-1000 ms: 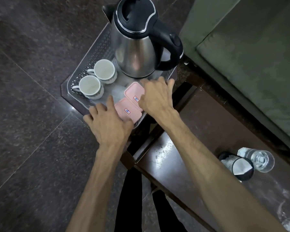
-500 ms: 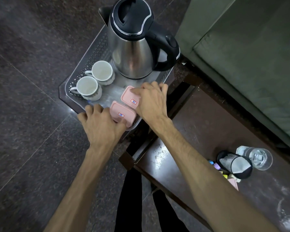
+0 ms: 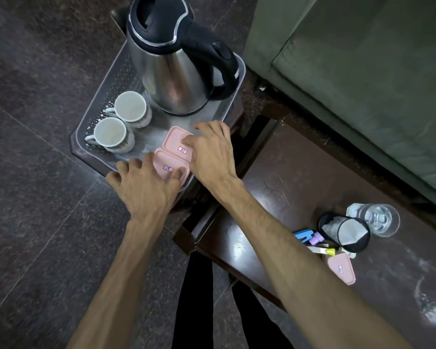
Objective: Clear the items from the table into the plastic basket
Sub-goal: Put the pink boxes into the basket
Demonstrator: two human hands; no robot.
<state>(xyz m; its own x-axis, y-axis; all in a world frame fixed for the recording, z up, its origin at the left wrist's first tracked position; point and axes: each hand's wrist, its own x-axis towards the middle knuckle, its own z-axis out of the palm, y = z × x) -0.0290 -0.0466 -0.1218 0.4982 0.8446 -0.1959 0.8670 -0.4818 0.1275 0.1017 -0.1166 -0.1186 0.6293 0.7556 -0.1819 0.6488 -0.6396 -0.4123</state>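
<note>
A clear plastic basket (image 3: 106,96) stands on a small dark stand at the upper left. It holds a steel kettle (image 3: 171,71), two white cups (image 3: 130,110) (image 3: 110,134) and two pink lidded boxes. My left hand (image 3: 142,187) clasps the near pink box (image 3: 170,167), with the thumb at its front right and a finger on its left edge. My right hand (image 3: 212,152) lies on the far pink box (image 3: 178,142), thumb on the lid. On the dark table (image 3: 275,177) remain a third pink box (image 3: 340,268), a tipped mesh pen holder (image 3: 344,231), spilled markers (image 3: 317,245) and a glass (image 3: 376,219).
A green sofa (image 3: 363,71) runs along the right, close behind the table. Dark stone floor (image 3: 35,172) surrounds the stand on the left. My legs (image 3: 199,298) show below the table's near edge.
Both hands have stayed on the two pink boxes in the basket, with fingers shifting to the boxes' edges. The view has swung, bringing the markers and third pink box into sight.
</note>
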